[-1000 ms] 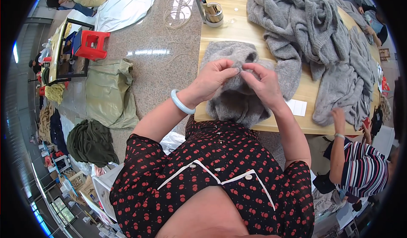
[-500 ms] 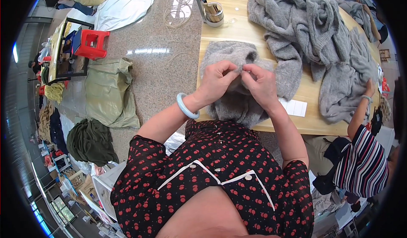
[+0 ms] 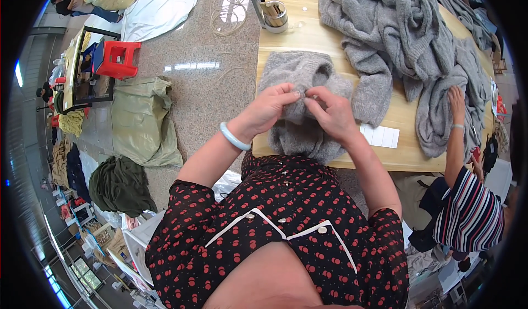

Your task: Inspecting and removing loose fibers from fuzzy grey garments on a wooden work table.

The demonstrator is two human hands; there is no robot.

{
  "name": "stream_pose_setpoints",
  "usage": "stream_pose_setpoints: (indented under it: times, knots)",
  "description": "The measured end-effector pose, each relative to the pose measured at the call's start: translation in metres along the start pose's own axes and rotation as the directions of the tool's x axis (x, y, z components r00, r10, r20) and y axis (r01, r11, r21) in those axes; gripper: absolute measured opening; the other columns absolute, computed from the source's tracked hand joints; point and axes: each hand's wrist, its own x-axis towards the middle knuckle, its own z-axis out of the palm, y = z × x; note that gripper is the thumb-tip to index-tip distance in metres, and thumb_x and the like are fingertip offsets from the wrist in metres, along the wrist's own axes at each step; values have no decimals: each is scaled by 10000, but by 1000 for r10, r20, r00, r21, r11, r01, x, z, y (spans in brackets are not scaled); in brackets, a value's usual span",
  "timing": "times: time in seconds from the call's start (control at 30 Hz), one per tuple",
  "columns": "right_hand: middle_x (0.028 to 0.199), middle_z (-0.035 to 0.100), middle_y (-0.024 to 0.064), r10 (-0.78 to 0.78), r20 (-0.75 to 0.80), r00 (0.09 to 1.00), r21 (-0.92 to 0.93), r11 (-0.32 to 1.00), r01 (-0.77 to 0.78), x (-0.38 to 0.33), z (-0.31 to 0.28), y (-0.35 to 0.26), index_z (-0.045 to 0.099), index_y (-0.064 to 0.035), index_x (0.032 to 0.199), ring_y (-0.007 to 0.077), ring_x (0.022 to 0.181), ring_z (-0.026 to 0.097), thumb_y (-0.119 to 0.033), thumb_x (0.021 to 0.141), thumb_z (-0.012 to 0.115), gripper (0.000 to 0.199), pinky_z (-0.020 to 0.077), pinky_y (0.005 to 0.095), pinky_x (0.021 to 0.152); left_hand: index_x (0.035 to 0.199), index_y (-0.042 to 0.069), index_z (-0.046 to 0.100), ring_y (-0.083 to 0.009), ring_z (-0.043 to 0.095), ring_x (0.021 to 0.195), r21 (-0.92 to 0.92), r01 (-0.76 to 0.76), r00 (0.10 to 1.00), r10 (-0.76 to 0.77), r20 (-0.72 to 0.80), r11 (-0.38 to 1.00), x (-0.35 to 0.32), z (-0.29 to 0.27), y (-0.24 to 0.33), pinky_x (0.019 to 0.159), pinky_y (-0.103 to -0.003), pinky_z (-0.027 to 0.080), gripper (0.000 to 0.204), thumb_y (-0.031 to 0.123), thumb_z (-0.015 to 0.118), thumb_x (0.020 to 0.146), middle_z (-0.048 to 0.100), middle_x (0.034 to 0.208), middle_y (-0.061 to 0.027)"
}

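Observation:
A fuzzy grey knit sweater [image 3: 291,66] lies bunched at the near left corner of the wooden table, partly hanging over its front edge. My left hand [image 3: 270,106], with a pale bangle on its wrist, pinches the knit between thumb and forefinger. Close beside it, my right hand [image 3: 331,114] pinches the same sweater, fingertips almost meeting the left ones. Any small thread or tool between the fingertips is too small to make out. To the right of my right hand lies a folded grey knit piece [image 3: 372,99].
A large heap of grey knitwear [image 3: 410,31] covers the table's far right. A metal cup of tools [image 3: 274,16] stands at the far left edge. White paper strips [image 3: 382,136] lie near the front. A co-worker's hand [image 3: 456,103] rests on knitwear at right.
Both my hands have shifted slightly left and nearer, still pinching the sweater. At right, the co-worker's hand has moved left and farther up over the knitwear.

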Motion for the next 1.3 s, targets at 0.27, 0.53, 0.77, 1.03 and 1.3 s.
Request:
stream_pose_setpoints:
  times: [0.27,0.53,0.77,1.03,1.3]
  knots:
    - [859,593,139,86,-45,995,-183,979,-93,-12,-39,30,554,-26,936,261,831,577,-94,683,606,267,438,315,718,983,-1,524,-99,568,846,-162,98,991,-81,107,982,-33,7,34,757,-230,459,189,94,529,821,588,944,-51]
    - [848,603,110,-8,-246,969,-10,1000,6,-13,-51,43,570,6,946,200,789,576,49,661,494,298,426,254,732,950,5,534,-75,567,792,-196,91,993,-75,88,976,-35,8,34,726,-210,464,166,106,542,818,593,886,-37]
    - [796,571,85,-272,-113,956,-64,962,266,-10,-71,-37,590,-5,885,168,744,553,113,598,444,342,414,235,659,948,10,539,-75,567,809,-148,56,998,-56,9,987,-23,18,39,712,-212,468,169,47,561,785,596,887,-39]
    - [753,582,72,-249,-56,967,136,957,255,0,-45,-51,583,-10,851,158,687,553,102,569,444,333,421,239,625,986,3,527,-110,571,844,-148,4,996,9,90,989,-19,29,45,770,-244,457,197,28,538,792,595,919,-58]
    - [735,579,70,-304,-84,949,84,947,311,13,-34,-35,580,-4,844,150,653,550,102,569,450,322,425,241,598,943,3,556,-85,563,800,-32,-144,985,146,90,989,-19,30,45,738,-211,447,145,50,544,806,594,903,-43]
